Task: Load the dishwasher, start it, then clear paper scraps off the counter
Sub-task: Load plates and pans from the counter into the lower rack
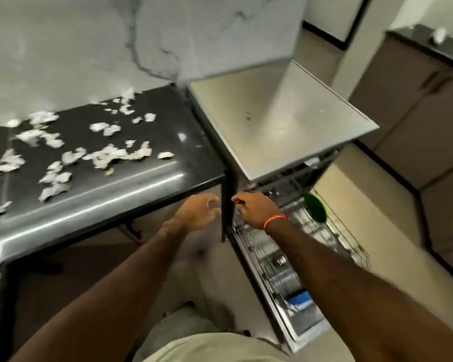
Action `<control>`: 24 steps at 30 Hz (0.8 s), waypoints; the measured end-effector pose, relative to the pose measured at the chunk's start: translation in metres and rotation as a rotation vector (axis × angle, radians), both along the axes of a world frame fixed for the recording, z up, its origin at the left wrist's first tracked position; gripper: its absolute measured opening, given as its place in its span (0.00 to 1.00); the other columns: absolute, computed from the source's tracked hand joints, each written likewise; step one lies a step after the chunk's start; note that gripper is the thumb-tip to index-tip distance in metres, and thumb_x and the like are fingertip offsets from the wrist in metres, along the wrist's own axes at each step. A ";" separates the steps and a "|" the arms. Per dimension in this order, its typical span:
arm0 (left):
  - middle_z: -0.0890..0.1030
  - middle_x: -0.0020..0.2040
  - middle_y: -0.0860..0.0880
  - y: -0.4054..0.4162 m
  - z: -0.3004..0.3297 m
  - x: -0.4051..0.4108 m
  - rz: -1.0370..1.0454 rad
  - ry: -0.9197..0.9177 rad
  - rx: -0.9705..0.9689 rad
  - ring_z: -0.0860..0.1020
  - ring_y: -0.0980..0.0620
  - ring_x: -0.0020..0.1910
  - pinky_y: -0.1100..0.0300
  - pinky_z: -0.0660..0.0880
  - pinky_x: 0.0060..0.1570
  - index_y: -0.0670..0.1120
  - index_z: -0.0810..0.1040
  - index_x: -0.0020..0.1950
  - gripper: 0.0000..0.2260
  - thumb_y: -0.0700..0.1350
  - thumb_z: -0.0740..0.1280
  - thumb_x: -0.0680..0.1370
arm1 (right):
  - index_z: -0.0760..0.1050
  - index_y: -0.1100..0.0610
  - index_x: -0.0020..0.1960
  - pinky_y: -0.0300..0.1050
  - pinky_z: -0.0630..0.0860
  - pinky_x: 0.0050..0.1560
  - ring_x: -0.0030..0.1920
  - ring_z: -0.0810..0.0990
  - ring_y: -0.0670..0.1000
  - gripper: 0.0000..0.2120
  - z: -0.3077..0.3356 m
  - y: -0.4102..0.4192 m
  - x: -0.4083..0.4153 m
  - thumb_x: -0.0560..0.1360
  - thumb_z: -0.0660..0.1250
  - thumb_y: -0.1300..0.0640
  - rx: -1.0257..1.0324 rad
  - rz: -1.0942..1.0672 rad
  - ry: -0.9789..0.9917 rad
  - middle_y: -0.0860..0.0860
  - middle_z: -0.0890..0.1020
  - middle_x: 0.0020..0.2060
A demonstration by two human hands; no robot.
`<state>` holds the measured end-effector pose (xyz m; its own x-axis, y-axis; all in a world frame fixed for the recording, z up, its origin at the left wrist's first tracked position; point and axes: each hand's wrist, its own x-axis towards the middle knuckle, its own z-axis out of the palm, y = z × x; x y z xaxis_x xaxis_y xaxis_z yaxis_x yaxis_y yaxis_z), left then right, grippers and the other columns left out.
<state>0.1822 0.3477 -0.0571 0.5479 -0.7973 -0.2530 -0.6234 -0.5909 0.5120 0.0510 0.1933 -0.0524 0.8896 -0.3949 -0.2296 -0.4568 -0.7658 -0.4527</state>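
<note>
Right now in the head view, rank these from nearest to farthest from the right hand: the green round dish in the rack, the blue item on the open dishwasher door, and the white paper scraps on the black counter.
From the right hand:
1. Green round dish, just to its right in the wire rack.
2. Blue item, below it on the open door.
3. White paper scraps, far left on the black counter.

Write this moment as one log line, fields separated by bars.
dishwasher door open | rack out | right hand at rack edge | left hand free | paper scraps on counter
</note>
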 end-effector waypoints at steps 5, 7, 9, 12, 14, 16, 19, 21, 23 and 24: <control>0.82 0.64 0.49 0.130 0.032 0.037 0.292 -0.025 -0.081 0.78 0.49 0.64 0.57 0.72 0.64 0.48 0.79 0.68 0.18 0.49 0.69 0.79 | 0.79 0.47 0.64 0.50 0.77 0.58 0.58 0.81 0.55 0.17 0.034 0.098 0.084 0.77 0.62 0.53 -0.011 0.253 -0.079 0.50 0.84 0.58; 0.84 0.58 0.48 0.183 0.042 0.049 0.388 -0.039 -0.133 0.81 0.47 0.58 0.55 0.76 0.58 0.48 0.81 0.63 0.13 0.47 0.69 0.79 | 0.79 0.47 0.64 0.50 0.76 0.58 0.58 0.80 0.55 0.16 0.040 0.140 0.115 0.78 0.62 0.54 -0.028 0.338 -0.113 0.50 0.84 0.58; 0.84 0.58 0.48 0.233 0.048 0.062 0.495 -0.073 -0.188 0.82 0.50 0.58 0.55 0.78 0.59 0.47 0.80 0.64 0.15 0.48 0.70 0.79 | 0.79 0.47 0.62 0.51 0.77 0.58 0.58 0.81 0.56 0.16 0.041 0.181 0.147 0.77 0.61 0.52 -0.037 0.389 -0.132 0.50 0.84 0.57; 0.84 0.58 0.48 0.301 0.053 0.081 0.632 -0.131 -0.239 0.82 0.51 0.56 0.57 0.77 0.59 0.47 0.79 0.66 0.17 0.48 0.71 0.78 | 0.80 0.46 0.61 0.51 0.78 0.55 0.56 0.81 0.56 0.17 0.042 0.241 0.190 0.75 0.60 0.50 -0.005 0.405 -0.162 0.50 0.85 0.55; 0.84 0.58 0.48 0.347 0.056 0.094 0.720 -0.180 -0.263 0.82 0.50 0.56 0.56 0.77 0.58 0.46 0.80 0.66 0.18 0.47 0.72 0.77 | 0.80 0.47 0.61 0.49 0.77 0.56 0.56 0.81 0.55 0.17 0.042 0.284 0.215 0.75 0.61 0.52 -0.005 0.456 -0.156 0.49 0.85 0.55; 0.84 0.58 0.47 0.376 0.057 0.104 0.780 -0.229 -0.279 0.82 0.48 0.56 0.55 0.77 0.58 0.46 0.80 0.65 0.18 0.47 0.73 0.76 | 0.80 0.47 0.62 0.48 0.75 0.58 0.57 0.80 0.55 0.17 0.042 0.308 0.232 0.76 0.62 0.54 -0.007 0.485 -0.141 0.49 0.84 0.56; 0.84 0.58 0.44 0.434 0.049 0.121 0.912 -0.282 -0.261 0.81 0.45 0.58 0.56 0.74 0.59 0.44 0.81 0.64 0.18 0.46 0.73 0.75 | 0.79 0.48 0.63 0.48 0.76 0.60 0.58 0.80 0.55 0.17 0.035 0.359 0.262 0.76 0.62 0.53 -0.047 0.536 -0.127 0.50 0.84 0.57; 0.84 0.59 0.42 0.471 0.041 0.129 0.996 -0.285 -0.250 0.80 0.43 0.60 0.56 0.72 0.62 0.42 0.81 0.64 0.18 0.45 0.74 0.75 | 0.77 0.48 0.65 0.49 0.76 0.60 0.60 0.80 0.56 0.19 0.031 0.393 0.279 0.75 0.63 0.51 -0.038 0.561 -0.073 0.52 0.83 0.58; 0.83 0.60 0.41 0.500 0.035 0.133 1.058 -0.266 -0.238 0.80 0.42 0.61 0.55 0.71 0.63 0.40 0.81 0.64 0.19 0.44 0.74 0.75 | 0.73 0.50 0.69 0.50 0.75 0.62 0.63 0.78 0.58 0.23 0.028 0.425 0.294 0.74 0.64 0.48 -0.056 0.607 0.001 0.54 0.81 0.62; 0.83 0.60 0.40 0.510 0.033 0.134 1.080 -0.245 -0.225 0.79 0.42 0.62 0.55 0.70 0.64 0.39 0.80 0.64 0.19 0.44 0.74 0.75 | 0.71 0.51 0.71 0.50 0.75 0.64 0.65 0.77 0.59 0.26 0.027 0.437 0.301 0.74 0.65 0.47 -0.072 0.619 0.035 0.55 0.79 0.65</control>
<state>0.3159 0.8580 -0.0244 0.9929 0.1097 0.0462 0.0591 -0.7909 0.6090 0.3518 0.6308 -0.0257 0.9507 0.1763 -0.2549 0.0681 -0.9212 -0.3831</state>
